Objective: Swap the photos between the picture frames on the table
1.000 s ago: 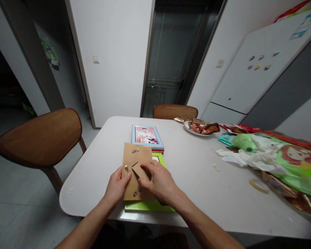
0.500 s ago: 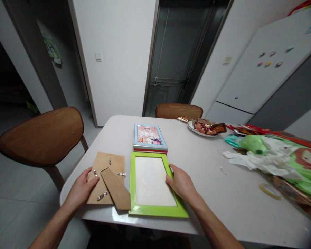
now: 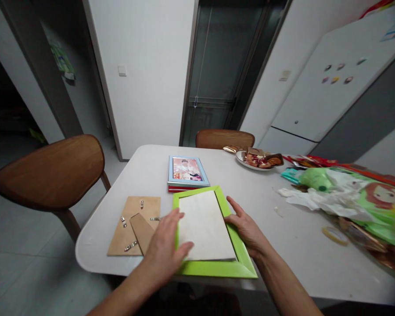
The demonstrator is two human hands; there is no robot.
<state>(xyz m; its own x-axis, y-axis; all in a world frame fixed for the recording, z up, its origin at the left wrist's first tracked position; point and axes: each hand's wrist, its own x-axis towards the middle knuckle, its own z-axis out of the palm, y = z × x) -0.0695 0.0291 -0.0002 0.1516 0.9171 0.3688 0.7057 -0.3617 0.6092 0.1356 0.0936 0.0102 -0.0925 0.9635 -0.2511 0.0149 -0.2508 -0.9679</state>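
A bright green picture frame is at the table's near edge, with a blank white sheet in its opening. The sheet sits askew, its lower edge slightly raised off the frame. My right hand grips the frame's right side, thumb on the border. Over the left side of the frame is my left hand, its fingers and thumb apart, the thumb reaching over the sheet. Partly behind that hand lies a brown backing board with metal clips and a fold-out stand.
Beyond the green frame, a light blue picture frame with a pink picture rests on a red one. Farther right are a plate of food, a roll of tape and crumpled packaging. Wooden chairs stand around the table.
My left hand has left the backing board and moved right to the green frame. The frame has shifted right and turned slightly, and the sheet has slipped askew in it.
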